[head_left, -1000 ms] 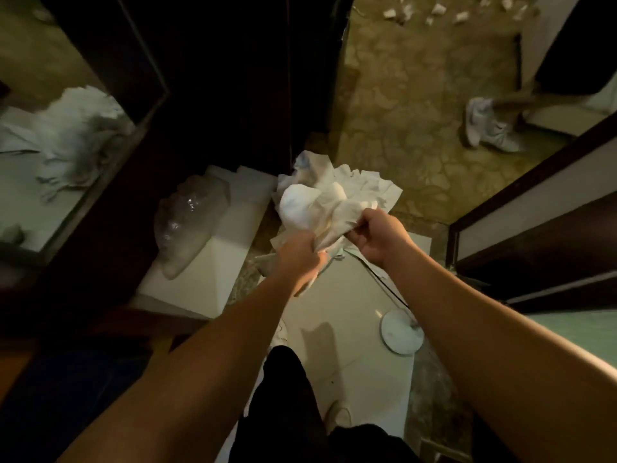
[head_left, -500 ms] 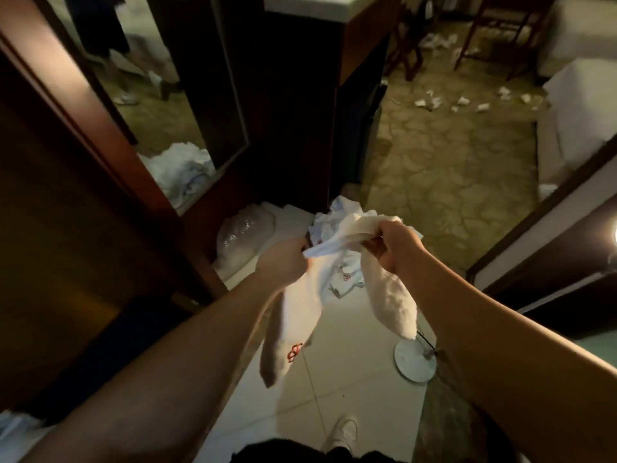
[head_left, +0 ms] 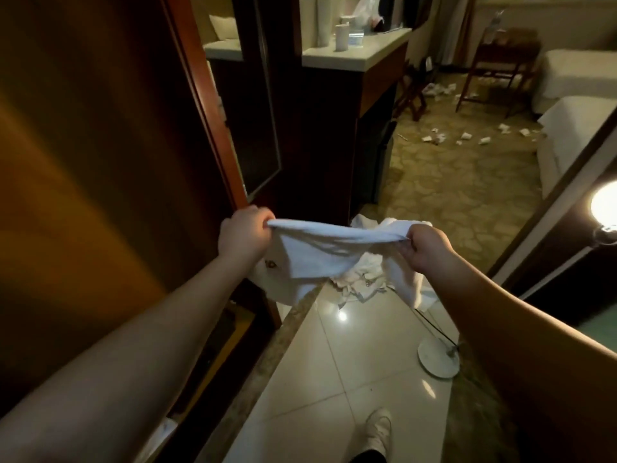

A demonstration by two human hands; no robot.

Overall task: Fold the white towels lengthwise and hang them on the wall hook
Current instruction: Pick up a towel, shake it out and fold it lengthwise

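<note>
- At mid-frame, left hand and right hand held well apart, each with fingers curled round one end of a white towel.
- Towel: raised above the floor, top edge stretched between the fists; long axis runs left to right, sagging slightly in the middle; the rest hangs down, with one end trailing below the right hand.
- Marking: small dark emblem near the left hand on the hanging cloth; not legible.
- Below and behind: heap of white towels on the floor, at the edge of the glossy tile floor.
- Left margin: wooden door panel, just beside the left forearm.
- Right: round white lamp base on the tiles; lit lamp at frame edge.
- Beyond: open patterned carpet strewn with paper scraps.
</note>
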